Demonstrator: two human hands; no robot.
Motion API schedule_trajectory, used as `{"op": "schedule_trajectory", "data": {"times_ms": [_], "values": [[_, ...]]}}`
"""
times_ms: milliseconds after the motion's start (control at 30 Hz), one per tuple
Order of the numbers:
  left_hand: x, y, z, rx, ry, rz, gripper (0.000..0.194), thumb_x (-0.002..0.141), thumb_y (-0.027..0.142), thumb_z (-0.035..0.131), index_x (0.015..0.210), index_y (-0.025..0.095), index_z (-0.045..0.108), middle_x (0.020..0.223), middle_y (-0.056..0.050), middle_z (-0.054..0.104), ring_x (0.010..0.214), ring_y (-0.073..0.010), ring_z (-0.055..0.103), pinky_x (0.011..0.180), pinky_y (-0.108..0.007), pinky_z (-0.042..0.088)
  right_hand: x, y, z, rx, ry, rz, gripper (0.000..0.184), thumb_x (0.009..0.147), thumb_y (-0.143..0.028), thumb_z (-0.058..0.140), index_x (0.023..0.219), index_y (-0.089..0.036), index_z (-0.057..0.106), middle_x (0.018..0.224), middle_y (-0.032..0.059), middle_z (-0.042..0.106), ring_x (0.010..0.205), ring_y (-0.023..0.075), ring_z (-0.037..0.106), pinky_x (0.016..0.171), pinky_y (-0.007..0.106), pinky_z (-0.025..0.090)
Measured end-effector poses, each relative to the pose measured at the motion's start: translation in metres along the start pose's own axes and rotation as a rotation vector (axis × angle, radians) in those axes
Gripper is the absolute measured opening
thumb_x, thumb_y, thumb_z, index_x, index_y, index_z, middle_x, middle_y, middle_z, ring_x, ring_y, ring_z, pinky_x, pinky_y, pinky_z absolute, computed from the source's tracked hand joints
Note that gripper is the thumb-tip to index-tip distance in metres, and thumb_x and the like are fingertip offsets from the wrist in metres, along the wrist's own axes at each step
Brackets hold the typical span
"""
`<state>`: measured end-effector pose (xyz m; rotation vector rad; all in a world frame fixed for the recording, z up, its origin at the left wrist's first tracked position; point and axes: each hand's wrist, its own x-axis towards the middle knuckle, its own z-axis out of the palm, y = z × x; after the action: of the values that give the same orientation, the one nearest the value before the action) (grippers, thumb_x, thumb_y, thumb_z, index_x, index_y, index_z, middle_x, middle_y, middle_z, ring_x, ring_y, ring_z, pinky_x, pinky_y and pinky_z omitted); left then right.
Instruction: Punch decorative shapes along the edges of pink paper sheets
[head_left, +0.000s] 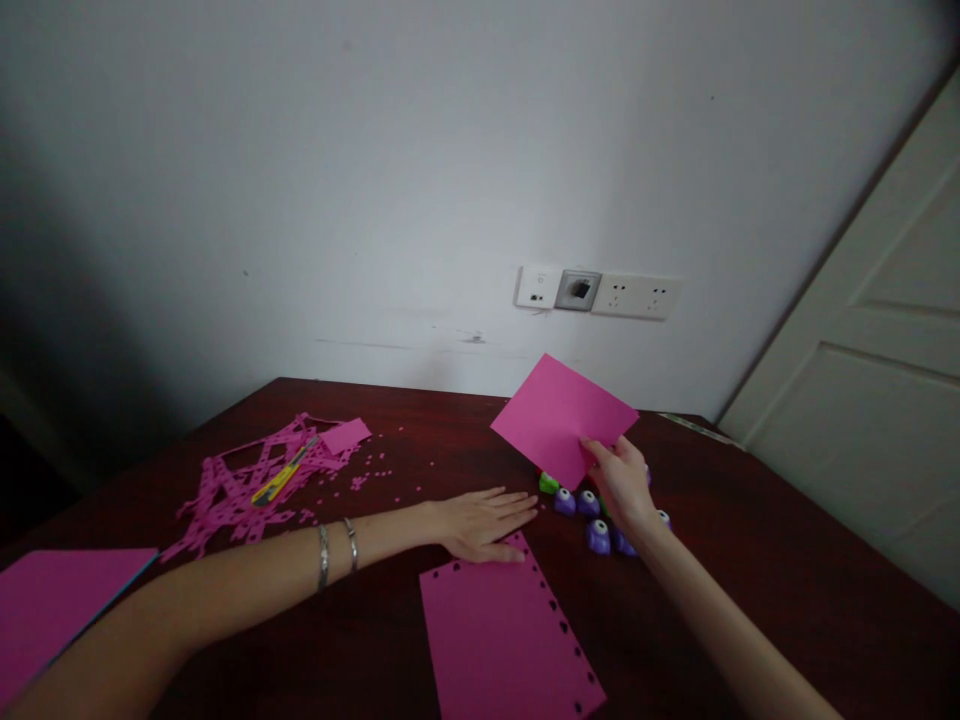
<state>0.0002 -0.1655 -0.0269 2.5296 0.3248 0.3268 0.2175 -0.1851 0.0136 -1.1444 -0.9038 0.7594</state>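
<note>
My right hand pinches a plain pink sheet of paper by its lower right part, tilted up above the table. My left hand lies flat with fingers stretched out, over the top corner of a larger pink sheet. Small dark cut-out shapes run along the top and right edges of that sheet, which lies on the table. Behind the right hand and the held paper stand several small purple craft punches, with a green one among them; some are partly hidden.
Pink paper scraps are heaped at the left, with a yellow utility knife on them and tiny punched bits scattered beside. A pink stack of paper lies at the near left. Wall sockets sit above the dark red table.
</note>
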Motion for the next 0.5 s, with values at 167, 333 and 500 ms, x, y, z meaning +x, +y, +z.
{"op": "schedule_trajectory", "data": {"times_ms": [167,333,500], "values": [[-0.027,-0.002,-0.015,0.024,0.104,-0.043,0.061,0.077,0.041,0.051,0.131,0.045,0.023,0.140,0.007,0.028,0.129,-0.0181,0.029,0.107,-0.033,0.020,0.000,0.001,0.003,0.028,-0.026,0.066,0.027,0.061,-0.032,0.062,0.085,-0.023,0.053,0.089,0.0042,0.065,0.078,0.0199,0.062,0.067,0.029,0.052],[-0.030,-0.004,-0.010,0.163,0.001,-0.048,0.069,0.080,0.048,0.045,0.139,0.028,0.015,0.144,-0.004,0.018,0.133,-0.0216,0.018,0.110,-0.033,0.013,0.001,0.004,0.006,0.014,-0.022,0.050,0.026,0.063,-0.031,0.060,0.086,-0.022,0.053,0.088,0.0045,0.064,0.076,0.0186,0.062,0.067,0.029,0.052],[0.000,0.006,0.015,0.289,-0.112,0.074,0.078,0.082,0.056,0.037,0.141,0.012,0.012,0.146,-0.013,0.014,0.134,-0.0228,0.011,0.111,-0.035,0.008,-0.003,-0.005,0.011,0.097,0.021,0.023,0.021,0.063,-0.029,0.061,0.081,-0.023,0.053,0.077,0.0009,0.063,0.066,0.0155,0.061,0.058,0.026,0.050]]}}
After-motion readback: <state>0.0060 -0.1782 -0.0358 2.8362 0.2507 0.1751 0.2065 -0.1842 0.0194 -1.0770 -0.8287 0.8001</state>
